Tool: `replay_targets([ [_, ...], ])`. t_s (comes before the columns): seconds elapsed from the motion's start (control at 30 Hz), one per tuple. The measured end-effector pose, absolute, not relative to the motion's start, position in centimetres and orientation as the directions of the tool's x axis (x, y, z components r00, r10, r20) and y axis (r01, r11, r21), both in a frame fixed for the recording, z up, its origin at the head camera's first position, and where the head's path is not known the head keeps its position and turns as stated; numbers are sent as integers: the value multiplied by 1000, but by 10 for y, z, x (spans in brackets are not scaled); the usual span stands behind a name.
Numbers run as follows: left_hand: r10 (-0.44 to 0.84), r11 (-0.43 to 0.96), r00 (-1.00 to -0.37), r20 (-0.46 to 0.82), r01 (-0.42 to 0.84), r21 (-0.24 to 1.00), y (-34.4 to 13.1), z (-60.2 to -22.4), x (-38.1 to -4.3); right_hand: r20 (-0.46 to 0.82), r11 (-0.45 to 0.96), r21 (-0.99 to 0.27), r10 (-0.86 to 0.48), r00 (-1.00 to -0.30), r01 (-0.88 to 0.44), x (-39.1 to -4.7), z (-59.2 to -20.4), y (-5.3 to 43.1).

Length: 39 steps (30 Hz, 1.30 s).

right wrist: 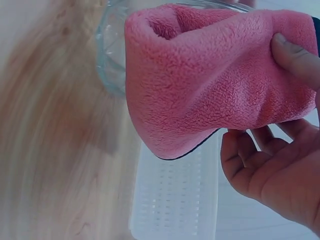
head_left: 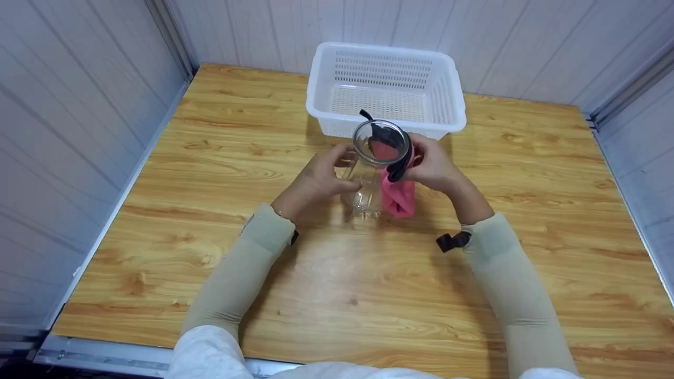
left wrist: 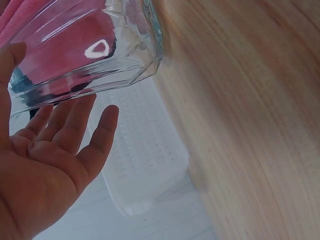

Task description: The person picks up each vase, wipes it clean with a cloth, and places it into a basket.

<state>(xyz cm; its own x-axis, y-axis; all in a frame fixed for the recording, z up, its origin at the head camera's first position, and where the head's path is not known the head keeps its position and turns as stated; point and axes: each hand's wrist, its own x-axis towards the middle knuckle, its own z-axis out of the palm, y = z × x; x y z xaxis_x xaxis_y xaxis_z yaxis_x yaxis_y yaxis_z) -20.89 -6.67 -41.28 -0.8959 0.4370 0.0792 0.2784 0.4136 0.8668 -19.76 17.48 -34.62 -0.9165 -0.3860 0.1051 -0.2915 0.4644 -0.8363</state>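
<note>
A clear glass jar (head_left: 366, 184) with a wide round rim stands at the middle of the table, slightly tilted in the head view. My left hand (head_left: 318, 179) curves loosely about its left side, thumb in front. In the left wrist view those fingers (left wrist: 102, 132) are spread and relaxed, at least one apart from the glass. On the jar's right side, my right hand (head_left: 434, 163) pinches a fluffy pink cloth (right wrist: 200, 75) with dark edging, thumb on top. Pink and dark fabric shows through the jar; whether any lies inside, I cannot tell.
Just behind the jar, a white perforated plastic basket (head_left: 342, 118) stands close to the back wall. Pale panelled walls (head_left: 95, 105) enclose the wooden table (head_left: 210, 158) at the left, back and right.
</note>
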Motion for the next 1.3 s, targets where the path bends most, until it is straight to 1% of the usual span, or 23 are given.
replay_targets([
  [0.1, 436, 415, -897, 74, 273, 868, -66, -413, -209, 91, 465, -839, -390, -916, -282, -195, -340, 173],
  [0.3, 431, 421, -900, 58, 258, 870, -67, -414, -211, 83, 451, -852, -388, -918, -268, -196, -345, 174],
  [0.53, 426, 433, -904, 43, 246, 867, -68, -413, -210, 67, 490, -831, -384, -921, -264, -215, -384, 186],
  [0.8, 425, 440, -904, 45, 249, 863, -68, -412, -209, 12, 591, -764, -385, -923, -257, -214, -403, 188],
  [0.97, 426, 421, -903, 61, 258, 870, -68, -413, -210, -18, 623, -743, -382, -924, -243, -213, -406, 186],
  [1.1, 425, 405, -902, 74, 262, 876, -68, -413, -210, -16, 632, -732, -387, -922, -253, -214, -404, 186],
  [1.3, 428, 403, -902, 54, 244, 882, -68, -413, -210, 11, 587, -765, -400, -916, -266, -214, -399, 187],
])
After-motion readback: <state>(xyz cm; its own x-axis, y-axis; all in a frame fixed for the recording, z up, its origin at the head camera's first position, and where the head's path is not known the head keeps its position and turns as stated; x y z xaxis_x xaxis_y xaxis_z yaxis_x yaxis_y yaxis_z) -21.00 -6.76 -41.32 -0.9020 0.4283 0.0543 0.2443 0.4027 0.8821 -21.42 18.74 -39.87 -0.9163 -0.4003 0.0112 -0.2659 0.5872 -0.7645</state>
